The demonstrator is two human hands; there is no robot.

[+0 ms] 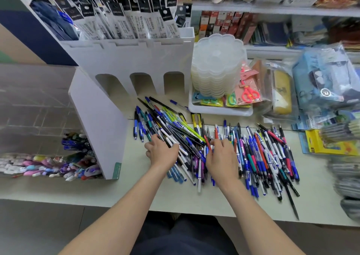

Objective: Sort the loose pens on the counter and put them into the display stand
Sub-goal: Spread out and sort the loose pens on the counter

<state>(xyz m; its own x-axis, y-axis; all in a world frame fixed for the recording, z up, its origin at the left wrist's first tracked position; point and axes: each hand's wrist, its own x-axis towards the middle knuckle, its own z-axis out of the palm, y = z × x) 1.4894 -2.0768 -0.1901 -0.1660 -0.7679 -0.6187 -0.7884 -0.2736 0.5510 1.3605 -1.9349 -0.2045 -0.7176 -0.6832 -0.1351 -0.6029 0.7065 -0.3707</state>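
Pens (243, 157) are spread in a loose heap on the counter (126, 192), just in front of the display stand (136, 59), whose three arched slots are seen unfilled. At left, the left hand (162, 151) is laid on the end of the heap nearest the stand, fingers bent over a few pens; whether any is gripped cannot be told. At centre, the right hand (222, 157) is rested flat, fingers nearly straight and nothing grasped, presumably so that like pens can be raked apart. At right, behind the heap, a white tray (220, 111) is set.
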